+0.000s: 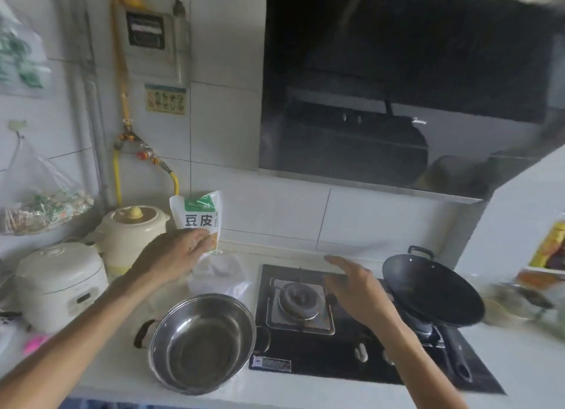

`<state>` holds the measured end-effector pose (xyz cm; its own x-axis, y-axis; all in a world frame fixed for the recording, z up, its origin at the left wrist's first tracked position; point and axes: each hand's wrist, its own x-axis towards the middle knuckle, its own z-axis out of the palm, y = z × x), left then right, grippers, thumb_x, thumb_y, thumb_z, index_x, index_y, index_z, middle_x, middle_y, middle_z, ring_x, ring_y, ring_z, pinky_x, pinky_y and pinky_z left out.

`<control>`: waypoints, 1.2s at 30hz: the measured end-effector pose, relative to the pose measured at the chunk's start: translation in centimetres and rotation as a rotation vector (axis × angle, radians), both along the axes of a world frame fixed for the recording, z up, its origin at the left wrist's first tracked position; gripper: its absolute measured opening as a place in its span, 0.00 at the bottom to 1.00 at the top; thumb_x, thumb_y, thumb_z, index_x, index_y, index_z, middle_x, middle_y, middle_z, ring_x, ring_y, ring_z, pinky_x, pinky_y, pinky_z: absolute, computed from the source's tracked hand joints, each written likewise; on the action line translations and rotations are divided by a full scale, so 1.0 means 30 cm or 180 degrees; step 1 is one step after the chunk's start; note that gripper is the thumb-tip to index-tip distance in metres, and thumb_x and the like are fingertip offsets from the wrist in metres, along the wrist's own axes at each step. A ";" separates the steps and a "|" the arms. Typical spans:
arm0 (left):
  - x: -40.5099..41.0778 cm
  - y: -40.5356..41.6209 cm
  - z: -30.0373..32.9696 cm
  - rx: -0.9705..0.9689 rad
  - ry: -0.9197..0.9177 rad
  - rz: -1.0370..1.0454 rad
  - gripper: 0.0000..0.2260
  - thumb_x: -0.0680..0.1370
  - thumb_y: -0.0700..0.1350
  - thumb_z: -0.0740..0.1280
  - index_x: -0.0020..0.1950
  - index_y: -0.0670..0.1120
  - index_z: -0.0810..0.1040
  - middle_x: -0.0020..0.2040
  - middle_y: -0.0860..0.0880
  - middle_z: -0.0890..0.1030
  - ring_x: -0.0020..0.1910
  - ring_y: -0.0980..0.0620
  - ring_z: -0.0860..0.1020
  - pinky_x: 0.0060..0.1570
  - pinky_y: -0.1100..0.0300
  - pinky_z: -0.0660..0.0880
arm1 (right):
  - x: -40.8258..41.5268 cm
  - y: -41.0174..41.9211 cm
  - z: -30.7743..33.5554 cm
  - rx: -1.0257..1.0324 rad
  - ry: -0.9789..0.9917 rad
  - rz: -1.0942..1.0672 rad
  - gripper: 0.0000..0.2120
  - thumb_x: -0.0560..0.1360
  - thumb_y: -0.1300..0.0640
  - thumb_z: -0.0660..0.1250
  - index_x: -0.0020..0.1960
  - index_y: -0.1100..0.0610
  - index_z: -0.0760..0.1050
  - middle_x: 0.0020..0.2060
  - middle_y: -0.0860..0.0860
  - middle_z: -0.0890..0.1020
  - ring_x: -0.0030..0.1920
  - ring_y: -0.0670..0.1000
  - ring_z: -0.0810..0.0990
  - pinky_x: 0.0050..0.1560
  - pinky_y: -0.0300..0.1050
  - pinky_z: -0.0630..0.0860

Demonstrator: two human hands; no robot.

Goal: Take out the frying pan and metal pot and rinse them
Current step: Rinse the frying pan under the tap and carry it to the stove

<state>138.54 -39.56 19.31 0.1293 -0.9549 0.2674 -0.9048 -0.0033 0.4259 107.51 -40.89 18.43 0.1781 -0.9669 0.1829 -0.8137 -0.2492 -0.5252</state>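
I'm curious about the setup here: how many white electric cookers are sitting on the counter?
2, both at the left end of the counter. The rice cooker stands nearest the edge; the cream lidded cooker sits behind it by the wall. Others may lie out of view.

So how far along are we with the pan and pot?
Both look taken out: the metal pot sits on the counter, the frying pan on the stove. The left hand is on a food packet; the right hand hovers open over the burner. No rinsing is visible; no sink in view.
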 end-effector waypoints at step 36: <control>-1.528 0.396 0.494 -0.1025 0.0275 -0.3364 0.23 0.78 0.62 0.54 0.70 0.55 0.67 0.70 0.53 0.72 0.66 0.49 0.73 0.63 0.52 0.69 | -0.965 1.381 0.496 -0.1234 0.1075 -0.4678 0.17 0.74 0.47 0.64 0.62 0.45 0.73 0.59 0.46 0.80 0.59 0.53 0.77 0.60 0.49 0.70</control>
<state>92.70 -27.69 34.12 -0.6795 -0.4828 0.5524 -0.3539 0.8752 0.3298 78.55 0.53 33.31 -0.7656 -0.2272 0.6018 -0.5187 0.7715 -0.3686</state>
